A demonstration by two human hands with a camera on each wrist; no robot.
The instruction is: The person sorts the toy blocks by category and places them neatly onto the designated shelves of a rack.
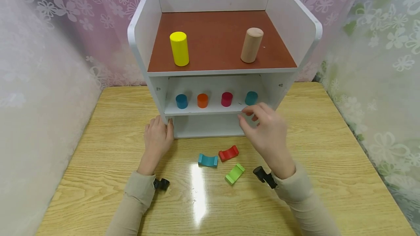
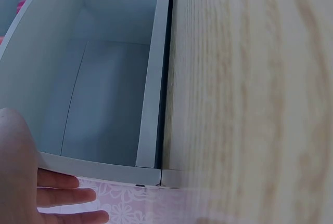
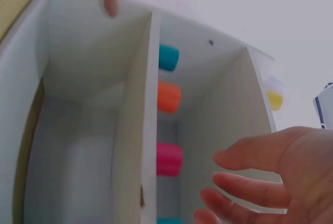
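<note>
A small white shelf unit (image 1: 210,72) with a brown top stands on the table. My left hand (image 1: 157,136) holds the lower part of its left side panel, thumb on the inner side and fingers along the outside. In front of the middle shelf, my right hand (image 1: 267,126) is raised with nothing in its fingers, thumb and fingertips apart. Closest to it is a teal cylinder (image 1: 251,98) at the right end of that shelf. Left of it, in a row, stand a crimson cylinder (image 1: 226,99), an orange cylinder (image 1: 202,100) and a blue cylinder (image 1: 182,101).
On the brown top stand a tall yellow cylinder (image 1: 179,48) and a plain wooden cylinder (image 1: 252,45). Before the unit lie a teal curved block (image 1: 208,160), a red curved block (image 1: 228,153) and a green curved block (image 1: 234,174). Flowered curtains (image 1: 82,46) hang behind.
</note>
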